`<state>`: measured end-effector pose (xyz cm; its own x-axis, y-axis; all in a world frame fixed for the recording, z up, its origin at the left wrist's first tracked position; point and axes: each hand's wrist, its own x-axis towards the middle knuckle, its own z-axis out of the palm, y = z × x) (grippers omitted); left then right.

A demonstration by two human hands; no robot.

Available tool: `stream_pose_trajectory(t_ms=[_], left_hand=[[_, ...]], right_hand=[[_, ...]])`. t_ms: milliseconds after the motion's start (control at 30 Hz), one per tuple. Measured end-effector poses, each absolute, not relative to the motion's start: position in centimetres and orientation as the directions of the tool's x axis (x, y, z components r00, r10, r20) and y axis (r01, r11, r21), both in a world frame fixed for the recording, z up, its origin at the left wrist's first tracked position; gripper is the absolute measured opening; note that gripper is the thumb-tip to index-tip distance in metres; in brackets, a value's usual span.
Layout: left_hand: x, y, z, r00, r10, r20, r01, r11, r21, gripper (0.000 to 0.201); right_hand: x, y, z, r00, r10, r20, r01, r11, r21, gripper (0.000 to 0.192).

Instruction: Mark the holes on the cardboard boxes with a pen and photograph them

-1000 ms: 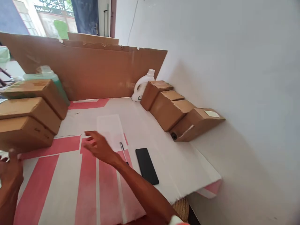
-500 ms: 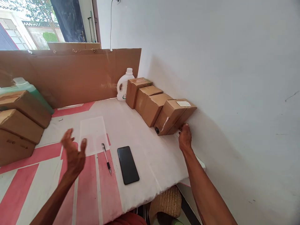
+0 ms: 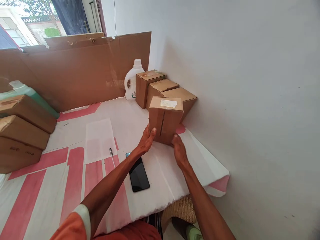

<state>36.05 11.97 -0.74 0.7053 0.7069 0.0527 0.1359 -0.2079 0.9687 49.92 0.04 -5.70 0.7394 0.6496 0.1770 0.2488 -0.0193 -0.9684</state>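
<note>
Between my two hands is a brown cardboard box (image 3: 167,121) with a whitish label on its top. My left hand (image 3: 147,140) presses against its left side, thumb on the near face. At the lower right corner, my right hand (image 3: 178,150) grips the box, some of its fingers hidden behind it. Just behind stand further cardboard boxes (image 3: 181,94) in a row along the wall. Under my left forearm lies a black phone (image 3: 139,176), partly covered. A pen (image 3: 111,152) is also partly hidden by that arm.
A white jug (image 3: 130,83) stands at the row's far end, before an upright cardboard sheet (image 3: 82,75). More boxes (image 3: 22,133) and a green-filled container (image 3: 37,98) are at the left. A pale sheet (image 3: 98,138) lies on the pink-and-white tablecloth (image 3: 160,166). The wall (image 3: 250,100) bounds the right.
My left hand has come across from the left onto the box. The labelled box has been turned and pulled out from the row's near end, with both hands now on it.
</note>
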Motion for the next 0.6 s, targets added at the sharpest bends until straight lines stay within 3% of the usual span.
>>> stream_pose_trajectory(t_ms=[167, 333, 500, 600], left_hand=[[28.4, 12.3, 1.4, 0.601, 0.786, 0.141, 0.08, -0.235, 0.969, 0.084], [14.8, 11.0, 3.6, 0.416, 0.882, 0.221, 0.125, -0.297, 0.947, 0.075], [3.9, 6.2, 2.5, 0.109, 0.976, 0.188, 0.244, -0.21, 0.947, 0.069], [1.0, 3.2, 0.3, 0.008, 0.993, 0.118, 0.258, -0.116, 0.959, 0.069]], right_hand=[[42.9, 3.1, -2.7, 0.612, 0.773, 0.168, 0.211, 0.045, -0.977, 0.066], [32.4, 5.2, 0.0, 0.354, 0.919, 0.175, 0.092, 0.152, -0.984, 0.066], [22.1, 4.4, -1.6, 0.091, 0.99, 0.104, 0.012, 0.104, -0.995, 0.063], [19.0, 3.8, -4.0, 0.046, 0.997, 0.069, 0.041, 0.067, -0.997, 0.063]])
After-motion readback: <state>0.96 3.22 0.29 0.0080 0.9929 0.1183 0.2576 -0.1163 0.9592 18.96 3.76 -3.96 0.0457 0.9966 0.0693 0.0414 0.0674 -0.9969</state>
